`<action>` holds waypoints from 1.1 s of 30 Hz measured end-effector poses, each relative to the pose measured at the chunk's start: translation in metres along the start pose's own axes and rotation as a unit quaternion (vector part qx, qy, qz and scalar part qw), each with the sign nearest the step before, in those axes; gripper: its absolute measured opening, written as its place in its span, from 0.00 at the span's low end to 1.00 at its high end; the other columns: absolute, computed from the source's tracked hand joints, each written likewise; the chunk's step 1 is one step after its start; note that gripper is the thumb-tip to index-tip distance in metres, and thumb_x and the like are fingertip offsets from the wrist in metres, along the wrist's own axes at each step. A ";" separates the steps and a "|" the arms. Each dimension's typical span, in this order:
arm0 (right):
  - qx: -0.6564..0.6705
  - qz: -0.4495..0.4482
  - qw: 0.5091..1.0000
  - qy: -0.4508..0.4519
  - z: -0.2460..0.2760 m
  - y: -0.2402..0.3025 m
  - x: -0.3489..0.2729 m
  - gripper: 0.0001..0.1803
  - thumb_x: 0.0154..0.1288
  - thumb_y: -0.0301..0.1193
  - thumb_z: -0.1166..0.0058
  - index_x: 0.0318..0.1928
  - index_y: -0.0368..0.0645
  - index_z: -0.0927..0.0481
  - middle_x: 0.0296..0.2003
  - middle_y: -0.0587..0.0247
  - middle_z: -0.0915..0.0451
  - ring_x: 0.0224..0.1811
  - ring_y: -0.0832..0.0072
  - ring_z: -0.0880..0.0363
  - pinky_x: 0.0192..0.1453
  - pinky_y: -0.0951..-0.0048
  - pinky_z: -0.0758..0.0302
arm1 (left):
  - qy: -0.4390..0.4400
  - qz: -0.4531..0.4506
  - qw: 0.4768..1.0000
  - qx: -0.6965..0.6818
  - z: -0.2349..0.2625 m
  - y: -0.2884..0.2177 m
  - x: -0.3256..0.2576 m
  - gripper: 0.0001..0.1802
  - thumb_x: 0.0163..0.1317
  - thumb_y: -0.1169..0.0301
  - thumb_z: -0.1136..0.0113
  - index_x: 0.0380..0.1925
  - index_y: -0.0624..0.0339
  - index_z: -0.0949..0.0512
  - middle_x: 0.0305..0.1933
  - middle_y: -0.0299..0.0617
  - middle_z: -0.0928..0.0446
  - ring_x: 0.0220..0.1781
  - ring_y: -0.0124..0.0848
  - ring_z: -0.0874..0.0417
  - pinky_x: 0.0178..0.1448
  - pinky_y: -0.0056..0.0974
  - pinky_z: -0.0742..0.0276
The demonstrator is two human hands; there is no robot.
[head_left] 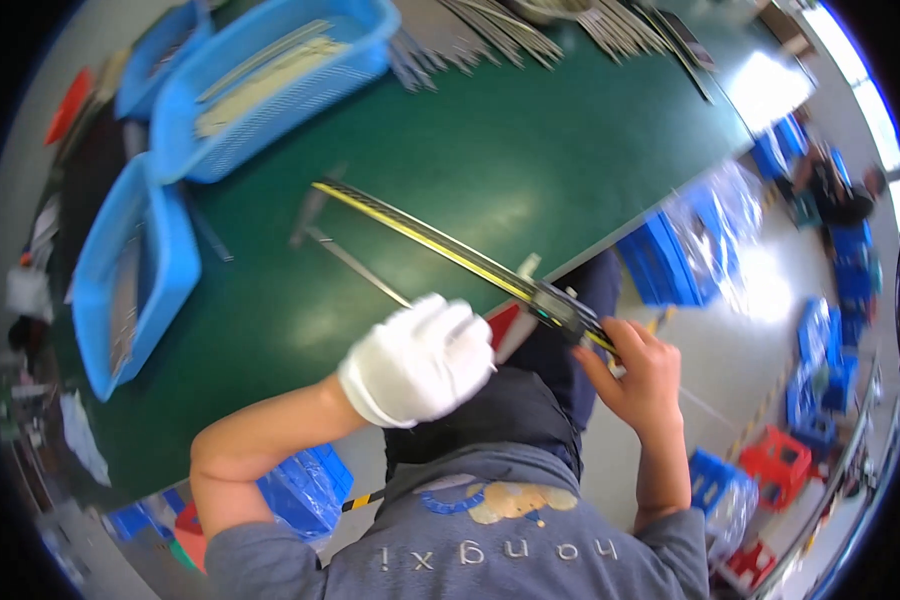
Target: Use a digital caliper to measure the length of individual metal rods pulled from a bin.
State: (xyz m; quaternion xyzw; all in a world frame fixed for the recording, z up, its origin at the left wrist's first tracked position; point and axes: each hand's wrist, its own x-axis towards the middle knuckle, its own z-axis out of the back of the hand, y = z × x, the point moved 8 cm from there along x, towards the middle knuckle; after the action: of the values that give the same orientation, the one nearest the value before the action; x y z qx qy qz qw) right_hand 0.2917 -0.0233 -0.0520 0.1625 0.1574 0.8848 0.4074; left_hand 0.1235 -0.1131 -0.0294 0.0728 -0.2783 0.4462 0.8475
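My left hand (425, 360), in a white glove, is closed around the near end of a thin metal rod (360, 266). The rod slants away to the far left over the green table. My bare right hand (635, 375) grips the near end of a long digital caliper (440, 249), by its dark display slider (560, 308). The caliper's beam runs to the far left, roughly beside the rod. Its far jaw (310, 212) is blurred and meets or nearly meets the rod's far end; I cannot tell which.
Blue plastic baskets (185, 160) with thin rods stand at the table's left. Bundles of metal rods (490, 30) and a phone (688, 42) lie along the far edge. Blue crates (658, 262) and a red stool (778, 465) stand on the floor at right, with another person (835, 190) beyond.
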 end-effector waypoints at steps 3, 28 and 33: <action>0.014 0.002 1.000 -0.010 0.001 -0.008 -0.002 0.18 0.52 0.42 0.35 0.36 0.44 0.22 0.22 0.62 0.26 0.21 0.61 0.24 0.23 0.65 0.30 | 0.009 0.030 0.999 -0.037 0.016 -0.008 0.004 0.18 0.42 0.65 0.33 0.37 0.54 0.20 0.38 0.40 0.22 0.36 0.38 0.20 0.39 0.38 0.20; 0.022 0.045 0.999 -0.005 -0.007 -0.012 0.003 0.16 0.52 0.34 0.35 0.34 0.36 0.23 0.22 0.55 0.25 0.18 0.60 0.28 0.22 0.66 0.34 | 0.194 0.709 0.629 0.254 0.196 0.278 -0.143 0.20 0.50 0.64 0.42 0.43 0.59 0.19 0.46 0.52 0.20 0.49 0.48 0.18 0.51 0.46 0.22; 0.029 0.019 0.999 0.019 -0.006 -0.013 0.004 0.15 0.52 0.34 0.35 0.34 0.36 0.23 0.21 0.57 0.27 0.15 0.67 0.31 0.20 0.69 0.36 | 0.223 0.722 0.595 0.273 0.175 0.272 -0.209 0.20 0.50 0.65 0.40 0.44 0.57 0.19 0.52 0.52 0.22 0.55 0.48 0.22 0.57 0.44 0.27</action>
State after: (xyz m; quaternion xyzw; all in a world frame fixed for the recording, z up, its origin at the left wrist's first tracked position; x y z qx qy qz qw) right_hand 0.2950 -0.0129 -0.0623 0.1607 0.1869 0.8905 0.3824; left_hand -0.2581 -0.1674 -0.0294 -0.0259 0.0931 0.9698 0.2240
